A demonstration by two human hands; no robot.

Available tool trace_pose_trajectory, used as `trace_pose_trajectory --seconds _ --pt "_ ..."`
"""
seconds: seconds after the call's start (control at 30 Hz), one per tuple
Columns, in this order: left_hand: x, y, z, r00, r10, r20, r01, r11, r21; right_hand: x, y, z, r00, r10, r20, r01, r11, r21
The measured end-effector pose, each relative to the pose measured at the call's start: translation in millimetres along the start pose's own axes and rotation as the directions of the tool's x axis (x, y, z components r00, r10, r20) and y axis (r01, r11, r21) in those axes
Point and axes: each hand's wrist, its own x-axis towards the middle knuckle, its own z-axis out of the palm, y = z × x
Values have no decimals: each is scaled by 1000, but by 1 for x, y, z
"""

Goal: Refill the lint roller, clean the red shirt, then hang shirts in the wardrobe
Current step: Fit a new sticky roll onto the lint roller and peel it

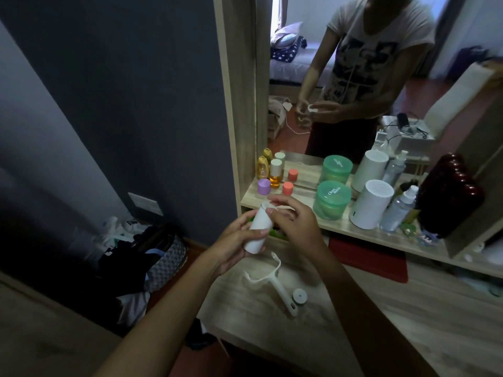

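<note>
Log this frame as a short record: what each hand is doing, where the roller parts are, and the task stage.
left hand: left hand grips the white roll round its body
right hand: right hand pinches the roll's top end with its fingertips
handle: empty lint roller handle lies on the wooden table
end cap: round white cap lies beside the handle
stage: refill under way, roll not yet on the handle

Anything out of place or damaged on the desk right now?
Nothing damaged. The roller frame lies bare on the desk with a loose end cap beside it; both hands hold the white roll.
</note>
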Motion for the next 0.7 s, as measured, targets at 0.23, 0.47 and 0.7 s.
trace_pose_trajectory --seconds 0.23,0.47,0.7 --pt "-1 3 2 995 95 -38 -87 982 170 17 -2 -14 991 39 126 -35 999 -32" --pt "-4 10 13 945 325 36 -298 810 505 7 2 9 979 173 108 -194 954 227" --pt "-1 15 -1 978 111 -178 -76 979 191 7 72 -16 941 335 -55 -339 916 -217"
